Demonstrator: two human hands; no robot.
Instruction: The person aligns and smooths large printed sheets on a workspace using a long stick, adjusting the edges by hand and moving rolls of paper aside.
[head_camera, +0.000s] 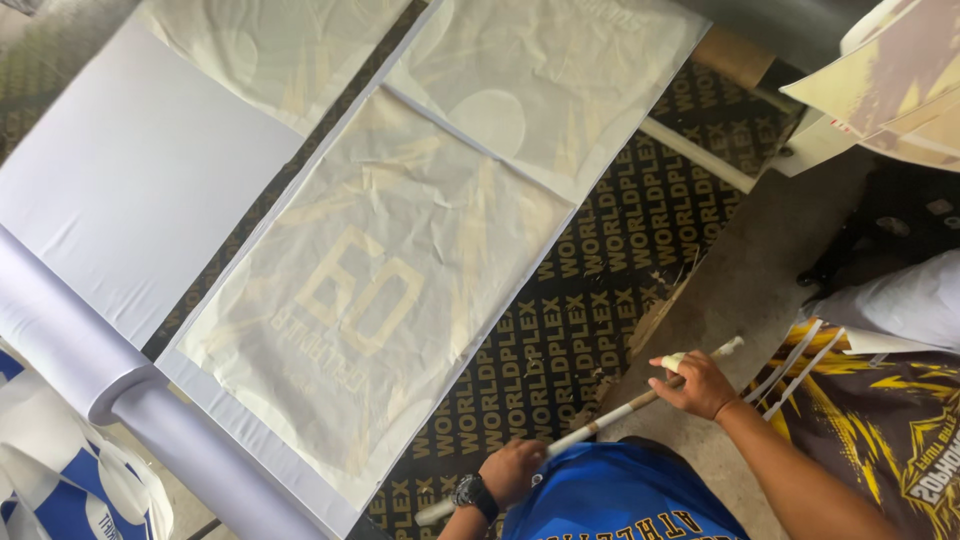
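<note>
Evidently both hands are clamped on the long thin white rod (590, 428) — left hand (512, 470) low, right hand (700, 385) near its tip — beside the pale printed paper sheet (390, 290); best keep grips well apart; hold it level.

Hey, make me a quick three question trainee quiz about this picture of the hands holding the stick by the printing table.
1. True or false: both the left hand and the right hand grip the long white stick.
2. What lies on the white fabric in the middle of the table? A) thin printed paper sheets B) scissors C) a folded towel
3. Which wrist wears a black watch?

Key: 1 true. 2 A, the paper sheets. 3 the left.
</note>
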